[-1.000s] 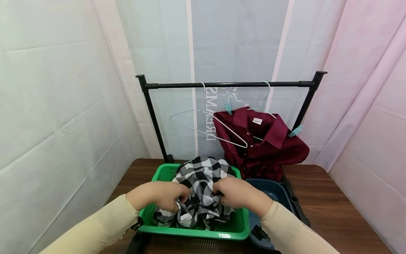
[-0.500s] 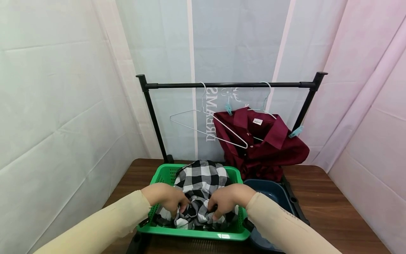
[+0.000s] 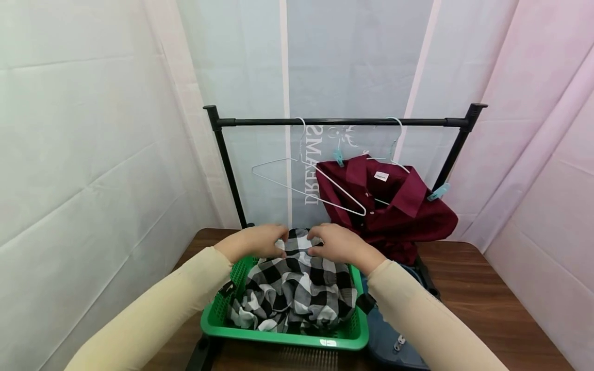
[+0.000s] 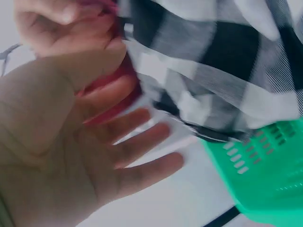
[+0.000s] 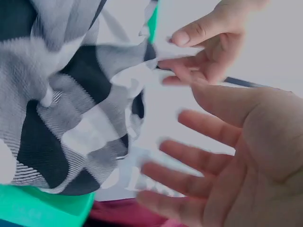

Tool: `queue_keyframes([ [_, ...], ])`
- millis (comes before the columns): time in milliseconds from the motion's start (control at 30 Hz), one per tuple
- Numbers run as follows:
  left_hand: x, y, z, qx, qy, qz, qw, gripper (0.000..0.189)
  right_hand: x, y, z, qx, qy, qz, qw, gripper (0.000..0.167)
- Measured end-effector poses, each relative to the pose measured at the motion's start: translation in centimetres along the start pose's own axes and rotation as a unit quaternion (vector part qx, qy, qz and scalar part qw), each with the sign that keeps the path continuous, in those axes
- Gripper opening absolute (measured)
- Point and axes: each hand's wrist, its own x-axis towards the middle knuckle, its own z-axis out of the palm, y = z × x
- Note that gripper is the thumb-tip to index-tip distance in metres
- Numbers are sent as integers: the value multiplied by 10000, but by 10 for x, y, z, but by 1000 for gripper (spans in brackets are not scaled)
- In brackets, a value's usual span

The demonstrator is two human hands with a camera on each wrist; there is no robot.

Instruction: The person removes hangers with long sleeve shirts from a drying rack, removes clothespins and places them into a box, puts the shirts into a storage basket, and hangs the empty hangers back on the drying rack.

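A black, white and grey checked garment (image 3: 301, 288) lies bunched in a green plastic basket (image 3: 283, 338). Over its far end my left hand (image 3: 260, 240) and right hand (image 3: 341, 245) face each other, a short gap between them. In the left wrist view the left hand (image 4: 71, 127) has its fingers spread beside the checked cloth (image 4: 203, 61), gripping nothing. The right wrist view shows the right hand (image 5: 227, 161) likewise with fingers extended and parted, next to the cloth's edge. The garment's lower folds are hidden in the basket.
Behind the basket stands a black rail (image 3: 343, 122). A bare white wire hanger (image 3: 308, 188) hangs from it, left of a maroon shirt (image 3: 390, 206) on another hanger with light blue pegs (image 3: 438, 192). A dark blue basin (image 3: 390, 340) sits right of the basket on the wooden table (image 3: 482, 299).
Both hands have let go of the garment's near folds and moved up and away to its far end, with fingers opened. The garment now lies spread a little wider in the basket.
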Motion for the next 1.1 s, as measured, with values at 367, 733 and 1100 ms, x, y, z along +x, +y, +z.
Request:
queue_keyframes([
  [367, 8, -1, 25, -140, -766, 57, 9969, 70, 11, 5, 21, 94, -1446, 637, 9874, 70],
  [733, -32, 16, 40, 12, -1643, -400, 9856, 83, -28, -23, 26, -594, -2267, 521, 9707, 81],
  [1100, -32, 18, 61, 1581, -2070, -710, 9629, 108, -17, -41, 55, -1594, -2295, 618, 9582, 80],
])
